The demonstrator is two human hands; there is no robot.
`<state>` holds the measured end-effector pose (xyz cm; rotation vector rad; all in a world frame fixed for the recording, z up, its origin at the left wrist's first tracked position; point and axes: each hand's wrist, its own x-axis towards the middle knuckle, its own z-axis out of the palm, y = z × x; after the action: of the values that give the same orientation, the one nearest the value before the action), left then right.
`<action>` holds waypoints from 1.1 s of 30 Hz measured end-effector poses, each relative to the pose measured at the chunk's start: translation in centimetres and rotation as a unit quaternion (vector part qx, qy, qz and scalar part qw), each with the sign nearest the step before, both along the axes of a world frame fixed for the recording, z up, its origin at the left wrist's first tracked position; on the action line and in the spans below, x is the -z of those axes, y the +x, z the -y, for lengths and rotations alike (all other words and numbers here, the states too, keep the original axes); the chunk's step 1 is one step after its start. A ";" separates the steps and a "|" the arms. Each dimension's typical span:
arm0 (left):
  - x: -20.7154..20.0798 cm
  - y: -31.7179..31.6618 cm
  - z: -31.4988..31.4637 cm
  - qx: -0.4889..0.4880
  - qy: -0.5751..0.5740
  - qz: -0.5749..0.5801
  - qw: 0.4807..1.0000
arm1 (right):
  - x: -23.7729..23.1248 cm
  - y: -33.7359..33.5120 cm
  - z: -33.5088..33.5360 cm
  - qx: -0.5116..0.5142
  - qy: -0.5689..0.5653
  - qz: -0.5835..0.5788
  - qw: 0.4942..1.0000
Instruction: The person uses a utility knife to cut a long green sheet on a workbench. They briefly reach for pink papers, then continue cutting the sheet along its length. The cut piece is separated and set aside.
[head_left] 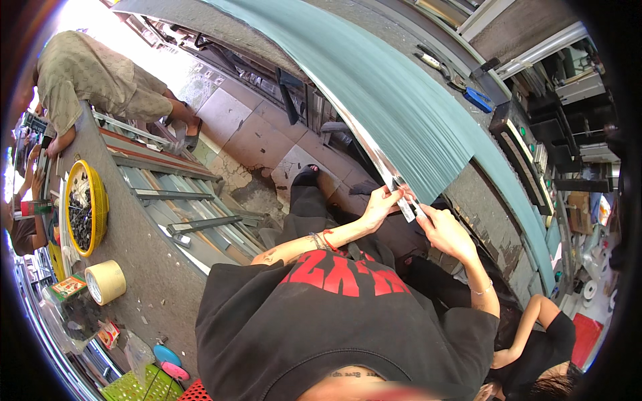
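Note:
My left hand (pixel 382 207) is closed in a pinch at the near end of a long shiny strip (pixel 374 157), which runs along the edge of a teal-covered workbench. A small whitish piece (pixel 407 212) shows under its fingers. Close beside it, my right hand (pixel 447 230) is closed around a slim object whose tip points at the left fingers; its kind is too small to tell. Both hands are at the corner of the ribbed teal sheet (pixel 401 113) that drapes over the bench.
Blue-handled pliers (pixel 478 99) lie beyond the sheet. On the left bench stand a yellow basket (pixel 101 214) of small dark pieces and a tape roll (pixel 105 282). Long profiles (pixel 180 200) lie beside that bench. One person (pixel 93 80) bends at the upper left; another (pixel 538 341) is at the lower right.

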<state>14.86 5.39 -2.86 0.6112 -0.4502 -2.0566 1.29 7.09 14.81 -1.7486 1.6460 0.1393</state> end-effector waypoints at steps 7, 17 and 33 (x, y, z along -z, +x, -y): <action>0.0 -0.5 0.0 -0.002 -0.010 -0.022 1.000 | -1.2 1.2 1.1 0.031 0.024 0.020 0.999; 0.0 -0.7 0.0 -0.004 -0.015 0.009 1.000 | -0.4 1.4 1.3 0.024 -0.020 0.074 0.997; 1.2 -1.5 0.0 -0.028 -0.056 -0.024 0.998 | 0.0 4.1 6.3 0.027 0.021 0.118 0.992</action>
<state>13.33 5.36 -4.04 0.5007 -0.5111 -1.9739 5.39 0.81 14.80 -1.6189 1.5049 -0.0562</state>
